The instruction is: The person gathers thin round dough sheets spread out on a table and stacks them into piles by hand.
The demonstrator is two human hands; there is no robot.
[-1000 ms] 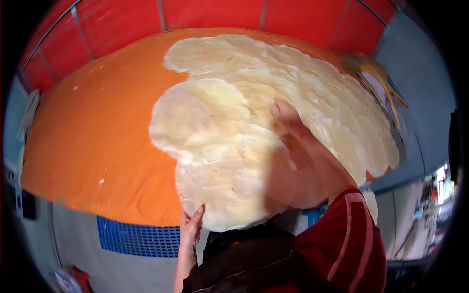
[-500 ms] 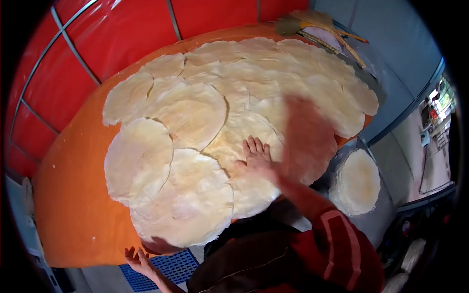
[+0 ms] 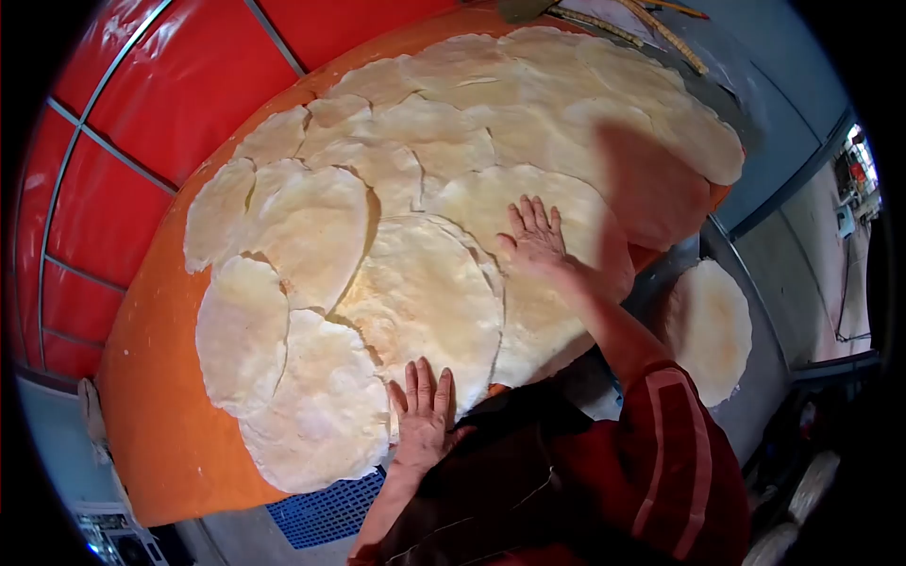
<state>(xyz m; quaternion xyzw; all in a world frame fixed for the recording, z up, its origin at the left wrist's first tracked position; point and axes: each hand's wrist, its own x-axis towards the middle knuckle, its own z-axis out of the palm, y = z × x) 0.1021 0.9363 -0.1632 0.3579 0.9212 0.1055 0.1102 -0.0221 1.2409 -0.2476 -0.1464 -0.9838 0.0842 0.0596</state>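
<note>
Large, thin, pale round flatbreads overlap one another across a big orange surface (image 3: 160,424). My right hand (image 3: 536,238) lies palm down on a wide flatbread (image 3: 557,311) right of the middle, fingers spread. Near the front edge, my left hand (image 3: 425,410) rests with fingers stretched out on the lower part of another flatbread (image 3: 420,292). That one overlaps the sheet under my right hand along its right edge. Left of my left hand lies a further flatbread (image 3: 316,406) at the front edge. Neither hand grips anything.
A stack of pale rounds (image 3: 713,330) stands to my right, beside the orange surface. Below the front edge is a blue plastic crate (image 3: 326,514). Sticks (image 3: 670,33) lie at the far right edge. A red sheet on metal bars (image 3: 142,123) closes off the back left.
My left hand has come from beyond the front edge up onto a flatbread. My right hand now rests on the sheet to the right of that one. The camera view has shifted.
</note>
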